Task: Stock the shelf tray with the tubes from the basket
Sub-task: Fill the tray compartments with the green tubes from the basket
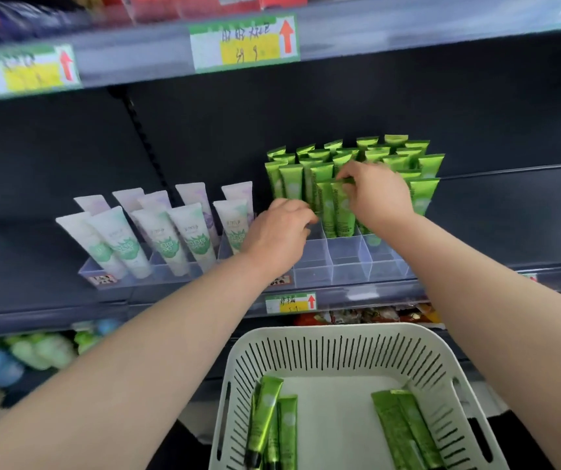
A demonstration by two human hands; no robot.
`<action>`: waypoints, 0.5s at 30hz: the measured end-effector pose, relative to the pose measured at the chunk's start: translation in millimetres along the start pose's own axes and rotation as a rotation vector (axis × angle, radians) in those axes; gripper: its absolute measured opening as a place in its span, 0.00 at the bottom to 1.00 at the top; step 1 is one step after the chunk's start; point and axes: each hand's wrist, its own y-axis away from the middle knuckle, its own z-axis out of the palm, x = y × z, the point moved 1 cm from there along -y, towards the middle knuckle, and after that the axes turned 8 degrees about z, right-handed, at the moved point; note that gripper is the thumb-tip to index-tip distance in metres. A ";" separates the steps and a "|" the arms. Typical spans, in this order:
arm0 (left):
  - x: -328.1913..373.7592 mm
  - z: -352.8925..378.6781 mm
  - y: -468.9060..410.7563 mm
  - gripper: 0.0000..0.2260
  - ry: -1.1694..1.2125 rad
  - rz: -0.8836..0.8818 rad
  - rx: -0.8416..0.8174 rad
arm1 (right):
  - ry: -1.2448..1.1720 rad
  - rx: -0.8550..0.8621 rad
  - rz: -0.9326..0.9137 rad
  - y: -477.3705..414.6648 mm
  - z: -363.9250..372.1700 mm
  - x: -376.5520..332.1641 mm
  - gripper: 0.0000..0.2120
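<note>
**Desk:** Which step is this?
**Floor:** Mid-stocking. The right hand (377,195) pinches the crimped top of a green tube (343,212), standing it upright in the clear shelf tray (313,278) under its fingertips.
**Desk:** And the left hand (279,232)?
**Floor:** Fingers curled, just left of that tube; whether it grips anything cannot be told. Both arms reach forward.
**Desk:** Next?
**Floor:** Probably let go, then reach down to the basket (336,344) below both forearms, where about 5 loose tubes (265,412) lie. Empty cells (348,259) sit nearer the person than the hands.
</note>
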 end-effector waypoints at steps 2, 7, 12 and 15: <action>-2.5 3.8 4.3 0.12 -0.035 0.018 -0.051 | 0.014 -0.029 0.011 -1.3 7.5 1.8 0.10; -2.9 11.9 11.6 0.13 -0.018 0.013 -0.073 | 0.057 -0.057 0.029 -4.5 18.2 6.7 0.11; 2.2 13.1 13.0 0.12 0.009 0.027 -0.040 | 0.075 0.001 0.000 -6.1 14.2 6.8 0.13; 7.3 11.5 14.0 0.12 0.020 0.031 -0.011 | 0.074 0.061 -0.048 0.0 6.0 5.2 0.13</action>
